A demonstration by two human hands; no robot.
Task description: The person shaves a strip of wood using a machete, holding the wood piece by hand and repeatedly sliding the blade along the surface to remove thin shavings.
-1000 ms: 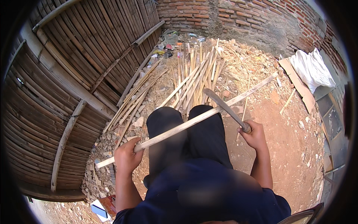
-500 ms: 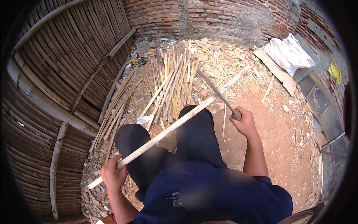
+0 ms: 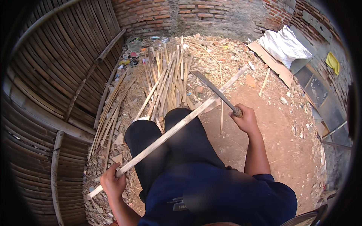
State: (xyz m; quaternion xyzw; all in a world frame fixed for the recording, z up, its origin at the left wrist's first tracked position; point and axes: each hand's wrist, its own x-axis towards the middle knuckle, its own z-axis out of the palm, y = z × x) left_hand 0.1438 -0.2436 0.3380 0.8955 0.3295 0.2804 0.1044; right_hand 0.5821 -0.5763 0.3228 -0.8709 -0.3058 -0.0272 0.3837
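My left hand (image 3: pixel 113 181) is wrapped round a long pale wooden strip (image 3: pixel 166 135) near its lower end. The strip slants up to the right across my knees, its far end beyond them over the dirt. In my right hand (image 3: pixel 244 117) is a machete (image 3: pixel 215 89), held by its wooden handle. Its dark blade points up and to the left and crosses the strip past my right knee. Whether the edge bites into the wood cannot be made out.
Ahead lies a heap of wooden strips (image 3: pixel 166 84); more strips (image 3: pixel 109 116) lie along the bamboo wall (image 3: pixel 68 64) on the left. A brick wall (image 3: pixel 203 17) closes the far side. A white sack (image 3: pixel 283 47) rests on cardboard (image 3: pixel 272 64) at the right.
My knees have come closer together. The strip's lower end and my left hand have dropped slightly. The machete still crosses the strip at nearly the same place, and the view has shifted a little.
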